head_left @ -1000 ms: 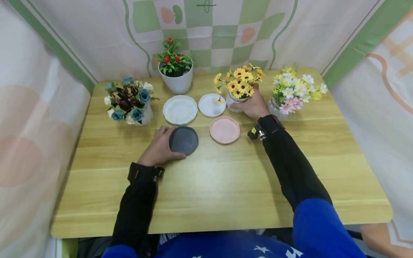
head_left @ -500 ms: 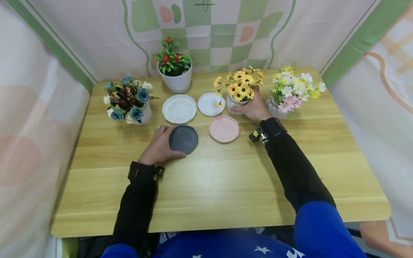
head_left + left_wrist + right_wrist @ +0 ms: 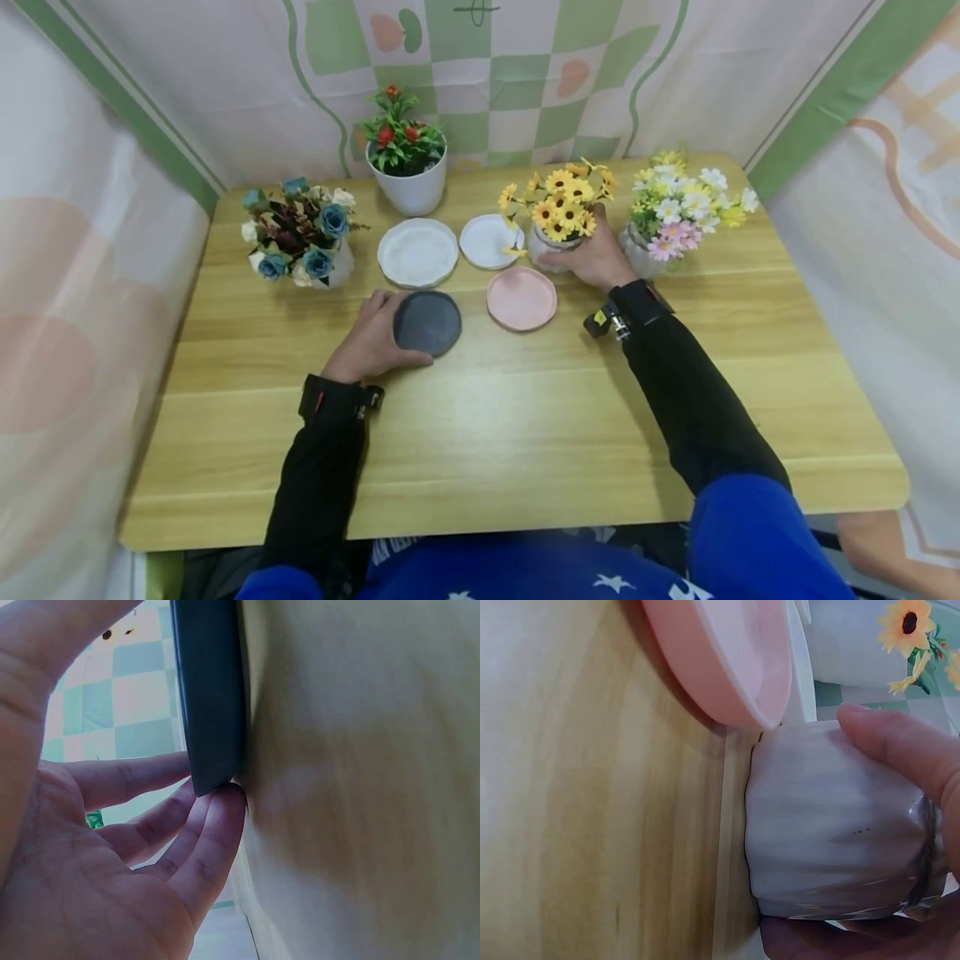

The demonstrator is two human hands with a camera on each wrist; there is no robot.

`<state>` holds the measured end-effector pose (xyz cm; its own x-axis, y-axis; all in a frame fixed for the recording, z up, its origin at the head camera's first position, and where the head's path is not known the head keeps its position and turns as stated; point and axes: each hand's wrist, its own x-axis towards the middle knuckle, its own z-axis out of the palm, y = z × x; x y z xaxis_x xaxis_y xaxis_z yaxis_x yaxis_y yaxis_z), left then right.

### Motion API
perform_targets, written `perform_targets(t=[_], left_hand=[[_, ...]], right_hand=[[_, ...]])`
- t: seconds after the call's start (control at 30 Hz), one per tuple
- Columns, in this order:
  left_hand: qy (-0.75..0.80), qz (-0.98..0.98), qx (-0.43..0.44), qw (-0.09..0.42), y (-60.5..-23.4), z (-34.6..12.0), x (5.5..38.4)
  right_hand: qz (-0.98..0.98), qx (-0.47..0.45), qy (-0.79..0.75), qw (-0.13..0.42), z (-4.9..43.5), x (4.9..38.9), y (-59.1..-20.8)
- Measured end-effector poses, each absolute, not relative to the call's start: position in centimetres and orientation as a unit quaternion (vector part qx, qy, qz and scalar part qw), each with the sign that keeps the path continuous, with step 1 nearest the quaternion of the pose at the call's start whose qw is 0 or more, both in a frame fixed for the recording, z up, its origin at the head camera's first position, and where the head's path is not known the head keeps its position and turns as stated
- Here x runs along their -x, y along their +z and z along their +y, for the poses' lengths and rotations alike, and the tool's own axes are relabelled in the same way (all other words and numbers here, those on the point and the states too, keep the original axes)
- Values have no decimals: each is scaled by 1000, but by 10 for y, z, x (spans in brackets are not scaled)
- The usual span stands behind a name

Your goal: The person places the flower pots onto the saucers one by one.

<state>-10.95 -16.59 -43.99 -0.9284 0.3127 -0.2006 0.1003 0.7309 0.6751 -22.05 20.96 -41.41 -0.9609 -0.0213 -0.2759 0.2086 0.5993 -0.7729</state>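
My left hand [image 3: 366,340] grips the small dark grey plate [image 3: 427,323] from its left side, thumb along the near edge. In the left wrist view, fingertips [image 3: 225,806] meet the rim of this plate [image 3: 214,690], close over the tabletop. My right hand [image 3: 600,260] holds a white ribbed flowerpot [image 3: 542,250] of yellow daisies [image 3: 562,208] around its right side. The right wrist view has the pot [image 3: 832,817] between thumb [image 3: 900,742] and fingers, its base close to the table. A pink plate [image 3: 522,298] lies just in front of the pot.
Two white plates [image 3: 417,252] lie behind the dark one, the smaller white plate [image 3: 483,242] near the daisies. A blue-rose pot [image 3: 330,265] stands left, a red-flowered pot [image 3: 411,190] at the back, and a pink-and-white flowerpot [image 3: 643,252] right of my right hand on the wooden table [image 3: 495,450].
My right hand and the daisy pot have shifted slightly toward me. My left hand keeps its grip on the dark plate, with no clear movement.
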Motion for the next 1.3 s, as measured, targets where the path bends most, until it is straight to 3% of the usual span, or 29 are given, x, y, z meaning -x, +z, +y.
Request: perform_targets(t=[0.9, 1.3], left_hand=[[343, 920, -121, 146, -440, -165, 108], [342, 921, -125, 143, -439, -165, 107]], right_hand=[[888, -48, -434, 142, 216, 197, -412], [891, -7, -441, 102, 218, 184, -416]])
